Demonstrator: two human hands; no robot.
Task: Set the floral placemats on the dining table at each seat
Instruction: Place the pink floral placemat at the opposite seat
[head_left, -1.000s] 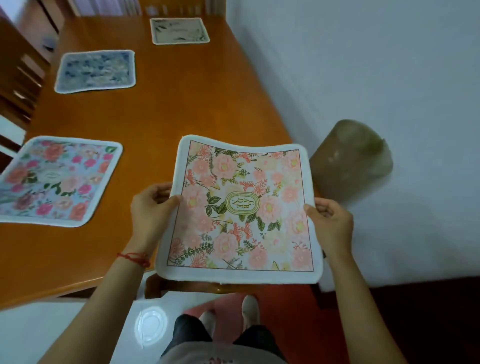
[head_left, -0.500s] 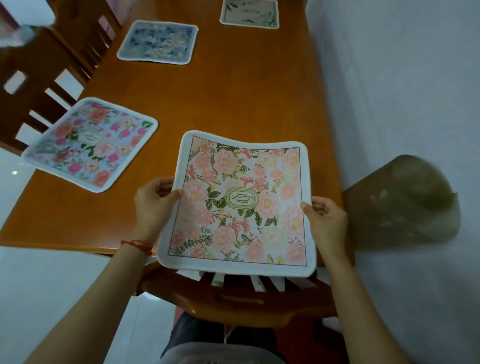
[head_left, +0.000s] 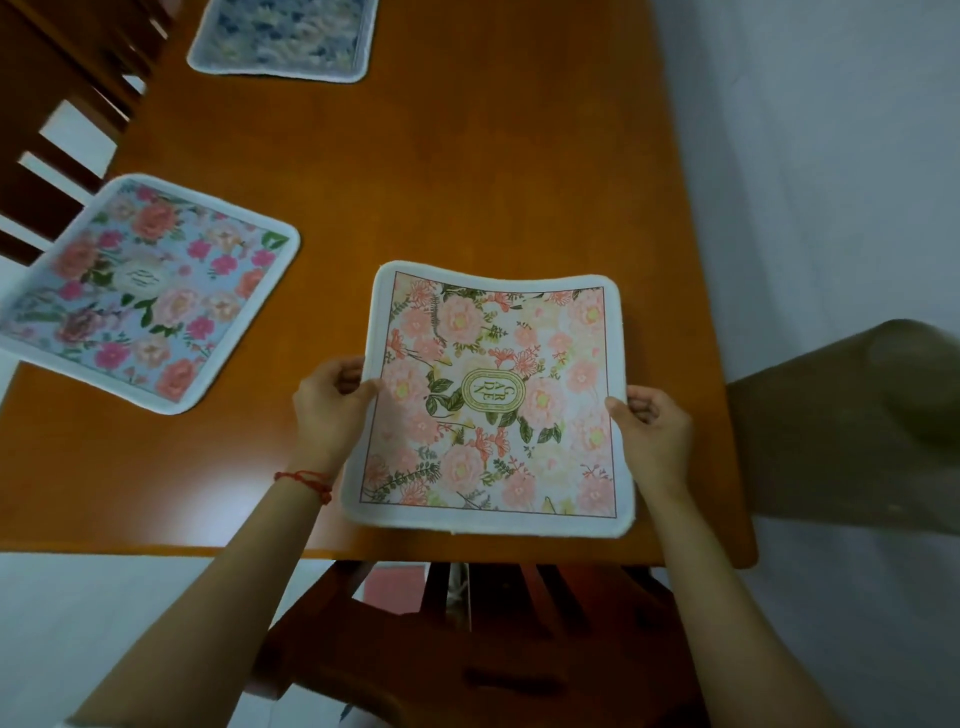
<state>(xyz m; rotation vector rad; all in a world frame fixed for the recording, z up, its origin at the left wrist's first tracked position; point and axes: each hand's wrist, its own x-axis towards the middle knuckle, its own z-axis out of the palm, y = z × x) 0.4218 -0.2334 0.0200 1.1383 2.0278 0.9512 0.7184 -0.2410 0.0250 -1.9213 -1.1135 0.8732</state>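
I hold a pink floral placemat (head_left: 493, 400) with a white border and a green oval emblem over the near end of the orange wooden dining table (head_left: 467, 171). My left hand (head_left: 332, 410) grips its left edge and my right hand (head_left: 652, 431) grips its right edge. The mat sags slightly in the middle, and I cannot tell whether it touches the table. A blue mat with pink flowers (head_left: 145, 291) lies at the table's left side. A blue-white patterned mat (head_left: 283, 39) lies farther back on the left.
A wooden chair back (head_left: 467, 649) stands right below the mat, at the table's near edge. More chair backs (head_left: 57, 130) line the left side. A white wall (head_left: 831, 156) runs along the table's right edge, with a dull brown-green object (head_left: 857, 426) beside it.
The pink mat has moved forward from over the table's near edge to fully over the tabletop. The view has shifted forward and tilted down; the far mat has left the frame.
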